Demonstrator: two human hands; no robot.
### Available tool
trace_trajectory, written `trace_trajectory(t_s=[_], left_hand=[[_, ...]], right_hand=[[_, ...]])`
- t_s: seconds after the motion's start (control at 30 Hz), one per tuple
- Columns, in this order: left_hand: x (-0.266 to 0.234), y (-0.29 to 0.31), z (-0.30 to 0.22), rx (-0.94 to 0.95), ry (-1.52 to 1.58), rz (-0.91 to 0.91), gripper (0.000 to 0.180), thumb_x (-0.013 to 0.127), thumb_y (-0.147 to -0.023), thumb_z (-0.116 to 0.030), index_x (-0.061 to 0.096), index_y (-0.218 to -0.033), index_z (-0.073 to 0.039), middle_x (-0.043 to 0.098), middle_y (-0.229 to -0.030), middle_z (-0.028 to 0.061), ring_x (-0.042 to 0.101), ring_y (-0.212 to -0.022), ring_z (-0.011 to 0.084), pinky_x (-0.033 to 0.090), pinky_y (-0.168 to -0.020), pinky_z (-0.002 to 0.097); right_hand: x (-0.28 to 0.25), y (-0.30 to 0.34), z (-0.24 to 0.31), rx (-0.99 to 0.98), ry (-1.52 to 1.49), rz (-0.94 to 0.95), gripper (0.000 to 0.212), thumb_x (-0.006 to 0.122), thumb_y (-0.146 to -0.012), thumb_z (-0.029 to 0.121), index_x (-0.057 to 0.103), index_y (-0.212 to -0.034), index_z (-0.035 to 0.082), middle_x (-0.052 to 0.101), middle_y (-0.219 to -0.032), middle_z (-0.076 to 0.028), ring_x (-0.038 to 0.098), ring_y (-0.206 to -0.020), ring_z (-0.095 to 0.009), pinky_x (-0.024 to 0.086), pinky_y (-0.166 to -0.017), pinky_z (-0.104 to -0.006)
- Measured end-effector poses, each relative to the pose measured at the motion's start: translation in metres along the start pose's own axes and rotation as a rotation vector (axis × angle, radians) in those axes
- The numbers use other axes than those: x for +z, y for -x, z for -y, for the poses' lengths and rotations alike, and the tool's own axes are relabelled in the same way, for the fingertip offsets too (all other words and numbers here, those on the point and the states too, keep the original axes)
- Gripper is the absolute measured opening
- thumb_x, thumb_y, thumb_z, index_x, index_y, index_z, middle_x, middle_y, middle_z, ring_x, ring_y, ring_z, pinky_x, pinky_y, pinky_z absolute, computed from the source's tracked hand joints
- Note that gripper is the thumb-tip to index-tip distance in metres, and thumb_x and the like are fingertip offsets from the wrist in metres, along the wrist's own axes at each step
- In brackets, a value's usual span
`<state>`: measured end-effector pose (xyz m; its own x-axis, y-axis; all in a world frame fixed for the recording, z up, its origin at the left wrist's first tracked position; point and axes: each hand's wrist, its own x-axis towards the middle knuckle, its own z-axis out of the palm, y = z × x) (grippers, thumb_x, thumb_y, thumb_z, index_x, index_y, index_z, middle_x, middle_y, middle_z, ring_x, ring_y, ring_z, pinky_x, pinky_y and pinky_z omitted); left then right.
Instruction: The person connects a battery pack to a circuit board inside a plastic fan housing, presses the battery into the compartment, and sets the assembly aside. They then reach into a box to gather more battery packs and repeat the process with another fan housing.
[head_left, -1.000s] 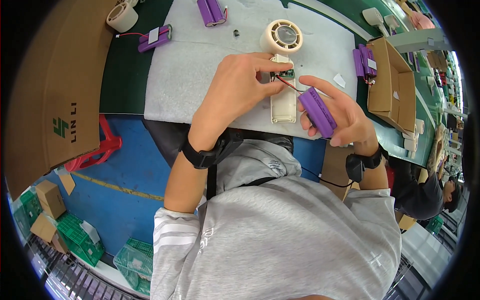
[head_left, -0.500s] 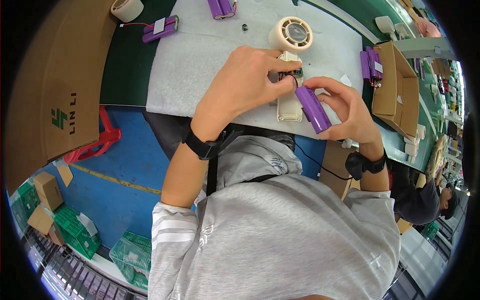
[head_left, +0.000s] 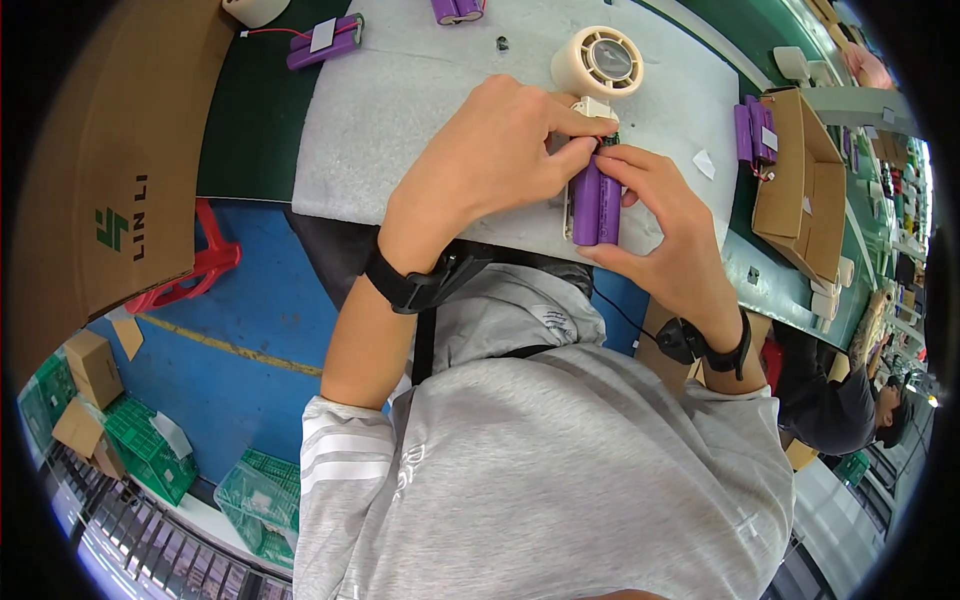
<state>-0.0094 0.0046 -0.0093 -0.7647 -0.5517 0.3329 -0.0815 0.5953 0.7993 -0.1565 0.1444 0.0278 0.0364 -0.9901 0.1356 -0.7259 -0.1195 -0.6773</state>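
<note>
A cream handheld fan (head_left: pixel 594 107) lies on the pale work mat with its round head away from me and its handle opened. My left hand (head_left: pixel 505 150) is closed at the upper handle, index finger across it and thumb beside a bit of green circuit board (head_left: pixel 612 138). Its other fingers are hidden. In my right hand (head_left: pixel 672 212) is a purple battery pack (head_left: pixel 597 205) of two cylinders, lined up along the handle and covering most of it. The fingertips hold its upper end and the thumb its lower end. Whether it is fully seated, I cannot tell.
More purple battery packs lie at the far left (head_left: pixel 325 42), at the far edge (head_left: pixel 458 10) and by an open cardboard box (head_left: pixel 800 180) on the right. A paper scrap (head_left: pixel 704 164) rests on the mat (head_left: pixel 370 140). One large carton (head_left: pixel 110 160) stands left.
My right hand has brought the battery pack left and turned it from a slant to lie along the fan handle. My left hand stays at the upper handle.
</note>
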Motion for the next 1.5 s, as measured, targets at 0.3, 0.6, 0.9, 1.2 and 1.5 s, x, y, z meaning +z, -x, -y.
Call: trace_trajectory(t_s=[0.3,0.6,0.9,1.2,1.5], left_hand=[[0.002,0.001,0.0,-0.041,-0.024,0.022,0.028,0.062,-0.079,-0.014,0.074,-0.104,-0.012,0.071,-0.097,0.0141,0.06,-0.055,0.0182,0.047,-0.054,0.0269],[0.001,0.004,0.005,-0.083,0.055,0.037,0.03,0.067,-0.077,-0.017,0.074,-0.106,-0.017,0.071,-0.105,0.0112,0.052,-0.052,0.0146,0.043,-0.051,0.0251],[-0.003,0.002,0.005,-0.083,0.041,0.1,0.042,0.08,-0.069,-0.024,0.072,-0.111,-0.02,0.07,-0.109,0.0085,0.048,-0.056,0.0137,0.043,-0.054,0.0252],[-0.003,0.002,0.008,-0.094,0.026,0.104,0.041,0.078,-0.07,-0.034,0.073,-0.107,-0.019,0.066,-0.072,0.0108,0.057,-0.057,0.0243,0.047,-0.058,0.0314],[-0.006,0.001,0.004,-0.131,0.043,0.142,0.047,0.084,-0.066,-0.023,0.072,-0.111,-0.021,0.072,-0.088,0.0092,0.044,-0.055,0.0127,0.04,-0.052,0.026]], right_hand=[[0.005,0.008,-0.005,-0.074,0.202,-0.094,0.049,0.085,-0.059,0.006,0.068,-0.105,0.0,0.06,-0.124,-0.016,0.061,-0.09,-0.025,0.053,-0.078,-0.0327],[0.005,0.006,-0.011,-0.16,0.206,-0.109,0.039,0.087,-0.056,0.009,0.066,-0.087,0.001,0.061,-0.123,-0.018,0.062,-0.089,-0.024,0.054,-0.075,-0.0333],[0.004,0.007,-0.015,-0.152,0.194,-0.104,0.037,0.087,-0.056,0.009,0.064,-0.084,0.002,0.061,-0.123,-0.018,0.062,-0.088,-0.023,0.055,-0.074,-0.0332],[0.004,0.005,-0.009,-0.086,0.163,-0.086,0.038,0.086,-0.056,0.007,0.064,-0.087,0.002,0.061,-0.123,-0.016,0.062,-0.091,-0.023,0.054,-0.079,-0.0358],[0.002,0.002,-0.007,-0.081,0.138,-0.05,0.036,0.085,-0.059,0.009,0.066,-0.088,0.002,0.059,-0.123,-0.014,0.063,-0.084,-0.019,0.057,-0.067,-0.0302]])
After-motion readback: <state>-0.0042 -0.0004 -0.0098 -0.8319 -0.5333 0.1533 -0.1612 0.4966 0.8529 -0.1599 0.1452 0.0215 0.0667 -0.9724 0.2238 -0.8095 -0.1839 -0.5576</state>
